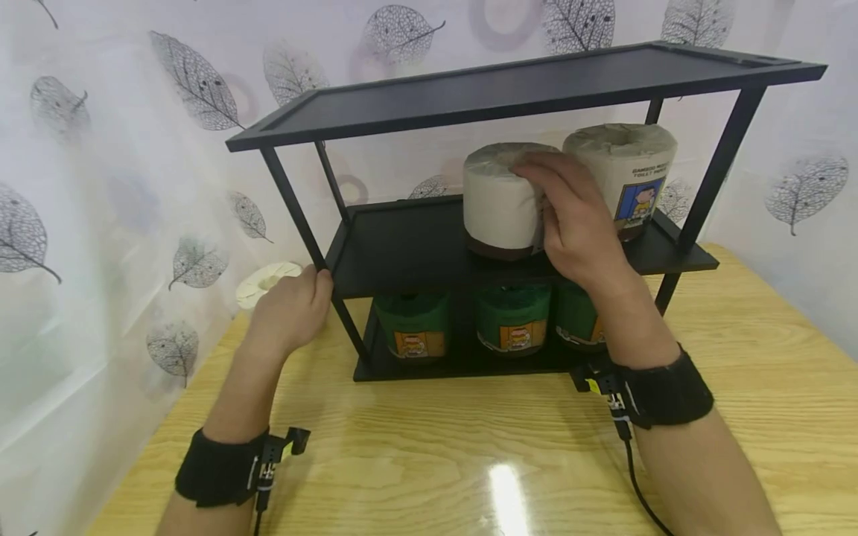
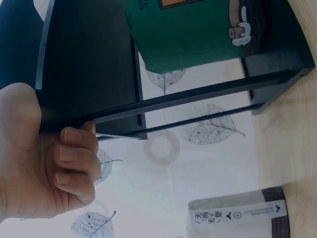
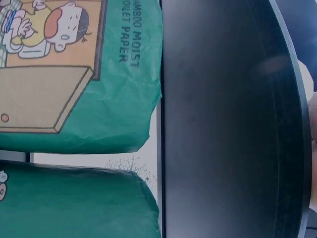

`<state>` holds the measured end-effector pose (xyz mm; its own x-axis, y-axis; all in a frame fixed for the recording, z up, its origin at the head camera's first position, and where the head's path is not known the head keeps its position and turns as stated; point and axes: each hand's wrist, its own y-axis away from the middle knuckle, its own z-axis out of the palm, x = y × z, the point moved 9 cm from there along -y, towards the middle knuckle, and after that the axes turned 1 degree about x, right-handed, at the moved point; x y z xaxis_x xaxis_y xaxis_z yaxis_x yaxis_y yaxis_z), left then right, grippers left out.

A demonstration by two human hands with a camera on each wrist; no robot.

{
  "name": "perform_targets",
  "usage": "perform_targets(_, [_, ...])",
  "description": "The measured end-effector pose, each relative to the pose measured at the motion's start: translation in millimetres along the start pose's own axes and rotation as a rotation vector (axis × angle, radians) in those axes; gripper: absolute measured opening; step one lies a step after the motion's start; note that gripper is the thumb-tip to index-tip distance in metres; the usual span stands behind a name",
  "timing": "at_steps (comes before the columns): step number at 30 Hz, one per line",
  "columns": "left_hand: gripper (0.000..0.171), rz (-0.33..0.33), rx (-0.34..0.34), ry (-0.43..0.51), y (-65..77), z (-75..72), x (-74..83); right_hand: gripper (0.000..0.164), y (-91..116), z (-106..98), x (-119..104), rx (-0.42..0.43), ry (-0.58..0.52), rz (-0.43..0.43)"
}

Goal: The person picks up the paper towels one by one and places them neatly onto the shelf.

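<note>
My right hand (image 1: 579,216) holds a white wrapped toilet paper roll (image 1: 503,205) on the middle level of a black shelf rack (image 1: 402,238), its fingers over the roll's top and right side. Just right of it stands a second white roll (image 1: 613,160) with a cartoon print, partly behind the hand. My left hand (image 1: 291,309) grips the rack at the left end of the middle shelf, fingers (image 2: 74,158) curled at its edge. In the right wrist view, the shelf board mostly hides the right hand.
Several green-wrapped rolls (image 1: 412,320) stand on the bottom level. Another white roll (image 1: 251,286) is on the wooden table (image 1: 402,447) beyond my left hand. The rack's top board (image 1: 523,85) overhangs the white rolls. A leaf-patterned curtain (image 1: 121,186) hangs behind.
</note>
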<state>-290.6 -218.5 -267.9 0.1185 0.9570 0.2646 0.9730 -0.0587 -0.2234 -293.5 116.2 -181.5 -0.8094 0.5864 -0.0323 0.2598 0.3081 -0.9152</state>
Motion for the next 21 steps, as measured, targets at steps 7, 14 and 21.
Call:
perform_targets(7, [0.067,0.005,0.002,-0.002,-0.9,-0.1,0.0,0.038,-1.2,-1.1,-4.5,0.016,0.004,0.005])
perform_targets(14, [0.064,0.0,0.007,0.0,-0.6,-0.6,-1.1,0.039,-0.2,1.8,-4.7,-0.01,0.048,0.053])
perform_targets(21, [0.066,-0.006,0.001,-0.002,0.0,-1.4,-1.1,0.038,1.0,2.3,-5.4,-0.026,0.059,0.126])
